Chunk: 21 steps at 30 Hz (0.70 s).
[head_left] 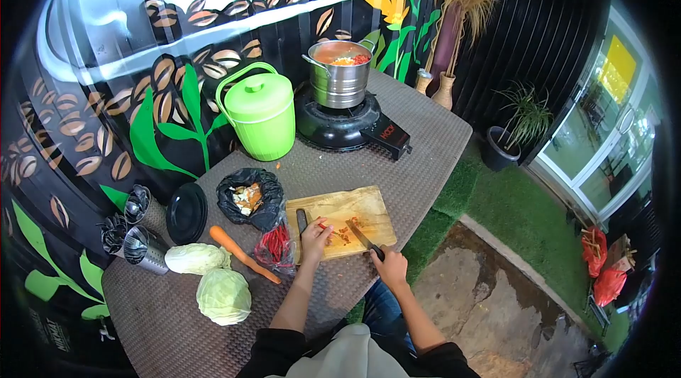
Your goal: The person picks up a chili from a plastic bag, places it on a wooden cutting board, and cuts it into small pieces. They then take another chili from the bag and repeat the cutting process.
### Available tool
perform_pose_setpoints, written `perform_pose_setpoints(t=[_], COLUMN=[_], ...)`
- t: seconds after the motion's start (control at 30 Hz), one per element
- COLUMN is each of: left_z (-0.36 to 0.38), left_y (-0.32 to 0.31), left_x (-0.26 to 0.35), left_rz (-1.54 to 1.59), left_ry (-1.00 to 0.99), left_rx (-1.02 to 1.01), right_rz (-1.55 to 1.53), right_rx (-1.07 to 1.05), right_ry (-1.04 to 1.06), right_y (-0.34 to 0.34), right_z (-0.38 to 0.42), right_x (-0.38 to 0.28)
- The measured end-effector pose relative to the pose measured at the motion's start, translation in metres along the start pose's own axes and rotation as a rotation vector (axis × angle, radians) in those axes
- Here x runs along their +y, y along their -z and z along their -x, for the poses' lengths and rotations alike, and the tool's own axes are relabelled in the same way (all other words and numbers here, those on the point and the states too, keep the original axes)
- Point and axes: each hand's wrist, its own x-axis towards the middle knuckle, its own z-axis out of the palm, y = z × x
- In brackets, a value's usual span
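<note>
The left hand rested on the board, its fingers curled down over a small red chilli piece. The right hand sat just off the board's near edge, fingers clenched round the handle of a knife whose blade lay on the board between the two hands, beside the chopped red bits. Just left of the left hand lay a bag of chillies, then a carrot and two cabbages. Beyond the fingers stood a black bag, a green bucket and a pot on a stove, all on the table.
</note>
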Motion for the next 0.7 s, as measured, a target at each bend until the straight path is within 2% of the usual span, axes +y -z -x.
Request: perform_pose_setpoints(t=[0.37,0.57,0.7], left_z=[0.001,0.001,-0.002], left_y=[-0.001,-0.001,0.002], left_x=[0.003,0.003,-0.003], left_rz=[-0.031,0.123,0.19], left_ry=[0.003,0.005,-0.04], left_rx=[-0.001,0.107,0.17], right_rz=[0.056,0.123,0.121], right_rx=[-0.068,-0.064,-0.077], right_ry=[0.006,0.088,0.117], right_y=[0.004,-0.02,-0.011], right_z=[-0.001,0.014,0.012], right_x=[0.0,-0.019,-0.029])
